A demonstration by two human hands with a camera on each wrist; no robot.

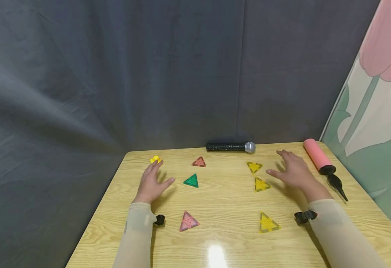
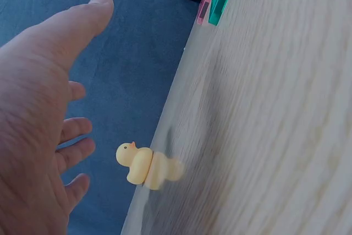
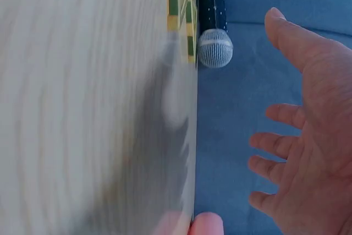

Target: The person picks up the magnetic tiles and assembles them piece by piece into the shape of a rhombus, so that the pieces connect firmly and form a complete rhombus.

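My left hand [image 1: 151, 185] hovers over the left side of the table, fingers spread and holding nothing. Just past its fingertips sits a small yellow rubber duck [image 1: 155, 159], seen side-on in the left wrist view [image 2: 138, 163]. A green triangle tile [image 1: 192, 181] lies to the right of the left thumb, with a red triangle tile [image 1: 199, 162] farther back. On the other side, my right hand [image 1: 294, 172] is raised with loose, spread fingers and nothing in it. Nearest to its thumb are two yellow triangle tiles, one [image 1: 261, 184] in front of the other [image 1: 254, 167].
A black microphone [image 1: 227, 147] with a silver head lies along the back edge. At the right edge rests a pink hand pump [image 1: 318, 156] with a black nozzle. Closer in are a pink triangle tile [image 1: 188, 222] and another yellow tile [image 1: 268, 223]. A dark curtain [image 1: 188, 74] hangs behind.
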